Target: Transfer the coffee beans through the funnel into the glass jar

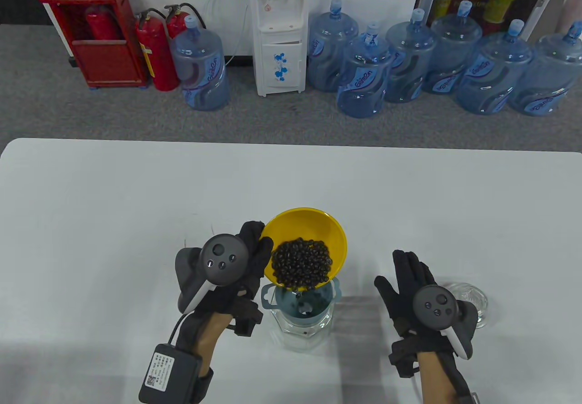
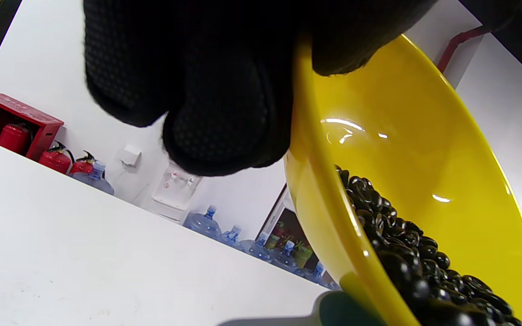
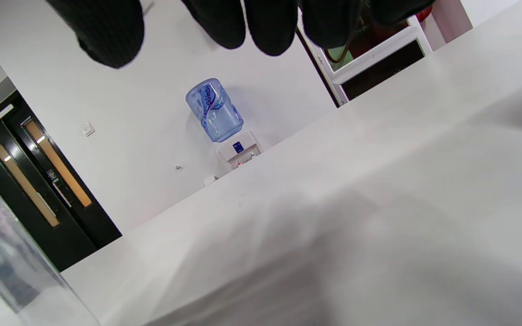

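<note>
My left hand (image 1: 252, 251) grips the rim of a yellow bowl (image 1: 309, 226) and holds it tilted over a grey-blue funnel (image 1: 313, 306). Dark coffee beans (image 1: 301, 262) are heaped at the bowl's low edge, some spilling into the funnel. The funnel sits in the mouth of a clear glass jar (image 1: 302, 338) on the white table (image 1: 91, 222). In the left wrist view, gloved fingers (image 2: 224, 104) pinch the bowl's rim (image 2: 308, 190), with the beans (image 2: 406, 253) below. My right hand (image 1: 409, 285) is open and empty, flat above the table right of the jar; its fingertips (image 3: 270, 27) show in the right wrist view.
A glass lid (image 1: 468, 297) lies on the table just right of my right hand. The jar's wall (image 3: 2, 253) shows at the left edge of the right wrist view. Beyond the table's far edge are water bottles, a dispenser and fire extinguishers.
</note>
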### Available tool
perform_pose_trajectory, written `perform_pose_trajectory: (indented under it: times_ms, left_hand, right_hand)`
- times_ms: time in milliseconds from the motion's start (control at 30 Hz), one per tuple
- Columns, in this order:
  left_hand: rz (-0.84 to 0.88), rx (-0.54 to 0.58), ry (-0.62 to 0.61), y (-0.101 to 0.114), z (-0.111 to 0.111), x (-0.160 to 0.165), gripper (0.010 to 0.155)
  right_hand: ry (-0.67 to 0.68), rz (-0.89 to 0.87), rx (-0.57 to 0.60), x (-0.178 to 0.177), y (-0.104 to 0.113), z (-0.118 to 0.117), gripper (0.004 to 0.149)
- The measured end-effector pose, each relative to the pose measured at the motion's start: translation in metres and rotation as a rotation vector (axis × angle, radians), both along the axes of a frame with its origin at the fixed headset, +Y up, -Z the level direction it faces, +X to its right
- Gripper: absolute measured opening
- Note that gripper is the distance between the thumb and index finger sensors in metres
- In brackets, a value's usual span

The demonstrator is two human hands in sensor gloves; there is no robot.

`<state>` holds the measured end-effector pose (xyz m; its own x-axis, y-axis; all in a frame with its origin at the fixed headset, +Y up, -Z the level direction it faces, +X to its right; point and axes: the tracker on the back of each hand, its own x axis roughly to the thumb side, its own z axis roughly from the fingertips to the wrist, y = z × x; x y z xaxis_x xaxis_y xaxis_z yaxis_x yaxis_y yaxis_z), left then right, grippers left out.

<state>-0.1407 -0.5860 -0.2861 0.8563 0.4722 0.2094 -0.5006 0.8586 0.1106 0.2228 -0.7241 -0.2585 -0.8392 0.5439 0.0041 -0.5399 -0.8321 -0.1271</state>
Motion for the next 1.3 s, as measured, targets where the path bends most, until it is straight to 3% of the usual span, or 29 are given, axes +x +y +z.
perform_pose_trajectory:
  times_ms: [1300]
  left_hand:
    - [-0.066, 0.087, 0.004, 0.0037, 0.0088, 0.004, 0.041]
  right_hand:
    - [-0.003, -0.001, 0.003, 0.0, -0.0001, 0.0002, 0.075]
